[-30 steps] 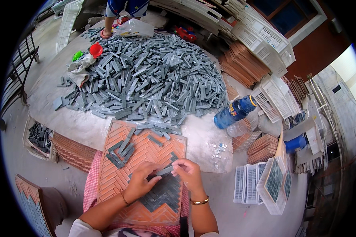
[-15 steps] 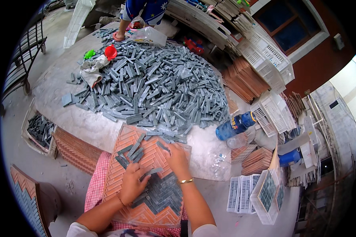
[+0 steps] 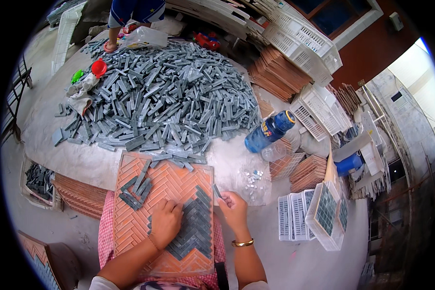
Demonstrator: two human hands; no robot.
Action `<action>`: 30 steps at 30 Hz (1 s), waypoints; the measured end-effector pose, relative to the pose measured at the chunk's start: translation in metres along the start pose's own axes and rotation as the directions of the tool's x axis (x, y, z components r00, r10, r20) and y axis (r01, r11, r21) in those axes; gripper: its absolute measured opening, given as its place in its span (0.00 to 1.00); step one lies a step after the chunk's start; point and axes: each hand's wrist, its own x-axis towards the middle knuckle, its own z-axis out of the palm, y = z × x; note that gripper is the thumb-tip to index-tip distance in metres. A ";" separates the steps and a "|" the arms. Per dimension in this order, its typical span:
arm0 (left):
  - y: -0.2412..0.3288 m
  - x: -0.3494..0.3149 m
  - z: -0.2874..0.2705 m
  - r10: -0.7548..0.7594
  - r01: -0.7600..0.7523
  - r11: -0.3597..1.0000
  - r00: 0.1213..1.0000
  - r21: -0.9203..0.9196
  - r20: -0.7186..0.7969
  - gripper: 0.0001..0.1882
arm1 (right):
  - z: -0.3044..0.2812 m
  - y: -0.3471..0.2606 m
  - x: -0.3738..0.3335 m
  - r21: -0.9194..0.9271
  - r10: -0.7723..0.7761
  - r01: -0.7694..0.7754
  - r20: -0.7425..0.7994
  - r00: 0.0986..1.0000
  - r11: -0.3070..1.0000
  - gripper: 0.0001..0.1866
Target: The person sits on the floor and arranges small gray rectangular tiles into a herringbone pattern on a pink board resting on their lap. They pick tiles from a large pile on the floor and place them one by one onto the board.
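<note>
An orange board with herringbone grooves [image 3: 191,175] lies across my lap. Dark grey tile strips [image 3: 194,229] fill its lower right part. My right hand [image 3: 233,209], just past the board's right edge, pinches a single grey tile strip [image 3: 217,192] between thumb and fingers. Curled down onto the board, my left hand [image 3: 166,221] rests at the left side of the laid strips; its fingertips and anything under them are hidden. Several loose strips [image 3: 142,175] sit on the board's upper left. Beyond the board spreads a large heap of similar strips [image 3: 169,96].
A blue bottle [image 3: 267,134] and a clear cup [image 3: 274,152] stand right of the heap, near small white chips [image 3: 252,180]. White crates [image 3: 295,217] are at the right. A red funnel [image 3: 99,68] and a glove [image 3: 80,93] lie far left. Another person's leg [image 3: 113,37] shows behind.
My right hand has moved from the board's upper part to its right edge, still with a strip. My left hand has curled more tightly. The view has shifted, so the surroundings sit further left.
</note>
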 end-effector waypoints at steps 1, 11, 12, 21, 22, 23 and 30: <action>0.003 0.002 0.005 0.008 -0.008 1.000 1.000 -0.009 0.009 0.14 | -0.007 0.005 0.000 -0.001 0.006 -0.006 0.013 1.000 1.000 0.09; 0.042 0.026 0.030 0.002 -0.001 1.000 0.999 -0.025 0.052 0.13 | -0.032 0.015 0.032 -0.215 -0.039 0.066 0.128 0.991 0.974 0.11; 0.044 0.027 0.030 0.000 0.001 0.999 0.999 -0.032 0.037 0.12 | -0.030 0.017 0.035 -0.232 -0.060 0.085 0.115 0.992 0.969 0.11; 0.023 0.027 0.035 0.075 -0.052 0.991 0.980 -0.124 0.187 0.12 | -0.010 0.033 0.038 -0.353 -0.163 0.205 0.144 0.976 0.913 0.10; 0.021 0.026 0.034 0.074 -0.054 0.990 0.984 -0.129 0.159 0.12 | -0.005 0.033 0.038 -0.375 -0.167 0.210 0.145 0.975 0.903 0.10; 0.019 0.024 0.032 0.076 -0.058 0.989 0.988 -0.136 0.133 0.12 | 0.000 0.030 0.039 -0.399 -0.170 0.214 0.144 0.975 0.892 0.10; 0.009 0.020 -0.003 0.071 -0.069 0.984 0.997 -0.166 0.007 0.09 | 0.026 -0.002 0.067 -0.563 -0.062 0.205 0.263 0.963 0.801 0.09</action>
